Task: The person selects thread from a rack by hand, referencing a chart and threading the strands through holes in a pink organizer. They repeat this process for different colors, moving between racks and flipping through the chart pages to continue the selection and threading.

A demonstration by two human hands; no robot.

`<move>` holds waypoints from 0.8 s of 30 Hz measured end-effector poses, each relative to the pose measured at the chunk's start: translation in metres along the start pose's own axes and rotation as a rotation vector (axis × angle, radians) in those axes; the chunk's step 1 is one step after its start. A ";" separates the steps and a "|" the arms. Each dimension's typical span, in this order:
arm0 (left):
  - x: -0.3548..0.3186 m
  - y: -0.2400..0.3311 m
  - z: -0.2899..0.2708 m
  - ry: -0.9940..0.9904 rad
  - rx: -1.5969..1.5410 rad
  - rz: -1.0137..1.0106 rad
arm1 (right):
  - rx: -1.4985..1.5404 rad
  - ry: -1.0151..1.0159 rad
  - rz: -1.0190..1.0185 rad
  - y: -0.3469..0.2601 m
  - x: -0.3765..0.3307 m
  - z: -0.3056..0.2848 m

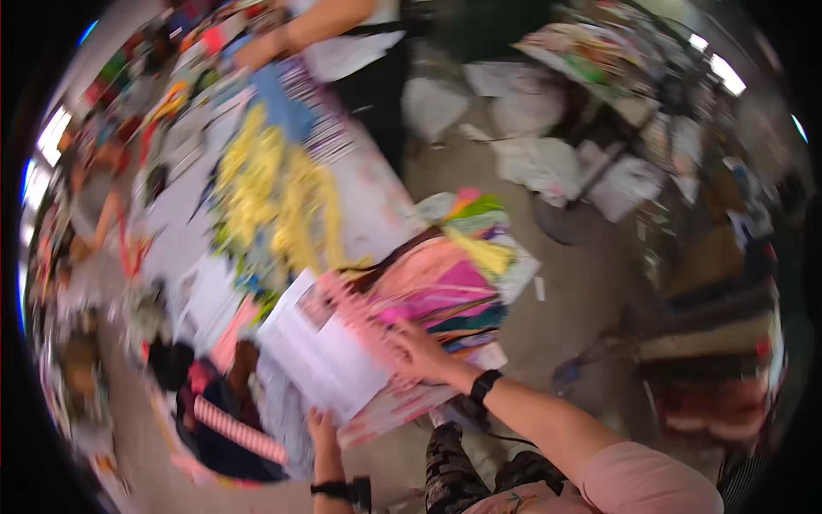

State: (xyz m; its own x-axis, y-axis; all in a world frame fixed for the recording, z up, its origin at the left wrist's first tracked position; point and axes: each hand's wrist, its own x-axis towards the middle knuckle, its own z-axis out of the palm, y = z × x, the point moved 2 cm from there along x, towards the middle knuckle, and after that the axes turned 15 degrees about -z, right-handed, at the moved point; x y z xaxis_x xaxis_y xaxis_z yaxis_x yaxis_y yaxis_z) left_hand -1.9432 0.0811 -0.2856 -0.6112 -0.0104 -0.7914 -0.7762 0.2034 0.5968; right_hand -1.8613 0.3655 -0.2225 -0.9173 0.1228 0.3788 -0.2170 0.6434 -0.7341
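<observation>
A white printed sheet of paper (pixel 321 351) lies at the near end of the table, tilted to the left. My left hand (pixel 322 431) is at its near corner, fingers curled against the edge; blur hides the exact grip. Across the sheet's right side runs a strip of pink trim (pixel 358 319). My right hand (pixel 421 353) closes on the near end of this strip, fingers pointing left. Just beyond it, a pile of folded fabric pieces (pixel 449 287) in pink, magenta, green and dark colours lies at the table's right edge.
Yellow ribbon-like strips (pixel 278 193) cover the middle of the table, beside a blue cloth (pixel 282 103). A co-worker's arm (pixel 308 34) reaches in at the far end. Dark and grey textiles (pixel 223 420) bulge at the near left. White bags (pixel 539 163) stand on the floor at right.
</observation>
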 end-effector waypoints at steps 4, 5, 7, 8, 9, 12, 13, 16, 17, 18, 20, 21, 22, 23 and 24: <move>0.008 0.012 0.004 0.076 0.255 0.226 | 0.064 -0.076 0.338 0.003 -0.082 -0.060; -0.025 0.031 0.023 0.102 0.245 0.205 | 0.035 0.003 0.377 0.000 -0.109 -0.076; -0.079 0.063 0.057 0.082 0.221 0.232 | -0.053 0.102 0.517 -0.009 -0.156 -0.116; -0.102 0.072 0.079 0.027 0.216 0.240 | -0.110 0.245 0.556 -0.014 -0.190 -0.134; -0.124 0.076 0.100 -0.038 0.223 0.241 | -0.187 0.319 0.611 -0.023 -0.224 -0.157; -0.173 0.069 0.170 -0.459 0.219 0.089 | -0.367 0.579 0.772 -0.063 -0.323 -0.208; -0.189 0.060 0.195 -0.600 0.254 0.012 | -0.341 0.712 0.826 -0.078 -0.349 -0.221; -0.240 0.029 0.260 -0.922 0.433 -0.137 | -0.412 1.019 0.872 -0.114 -0.413 -0.259; -0.262 0.015 0.282 -0.918 0.533 -0.097 | -0.508 1.156 0.879 -0.125 -0.433 -0.272; -0.304 0.000 0.300 -0.940 0.519 -0.080 | -0.523 1.300 0.891 -0.134 -0.454 -0.285; -0.347 -0.030 0.335 -1.124 0.595 -0.088 | -0.627 1.522 0.880 -0.157 -0.500 -0.314; -0.374 -0.043 0.353 -1.198 0.563 -0.203 | -0.721 1.595 0.867 -0.167 -0.525 -0.329; -0.406 -0.058 0.373 -1.241 0.671 -0.175 | -0.660 1.745 0.792 -0.170 -0.556 -0.341; -0.436 -0.073 0.393 -1.278 0.779 -0.146 | -0.592 1.888 0.709 -0.173 -0.584 -0.353; -0.457 -0.086 0.410 -1.304 0.879 -0.113 | -0.635 1.928 0.683 -0.180 -0.604 -0.368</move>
State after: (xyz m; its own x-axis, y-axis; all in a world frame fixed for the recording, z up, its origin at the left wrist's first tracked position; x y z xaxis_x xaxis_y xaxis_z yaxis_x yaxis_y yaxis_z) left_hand -1.5337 0.4696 -0.0301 0.3504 0.6581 -0.6665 -0.1940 0.7471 0.6357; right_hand -1.1458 0.4531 -0.1114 0.7038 0.5411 0.4603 0.4052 0.2265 -0.8857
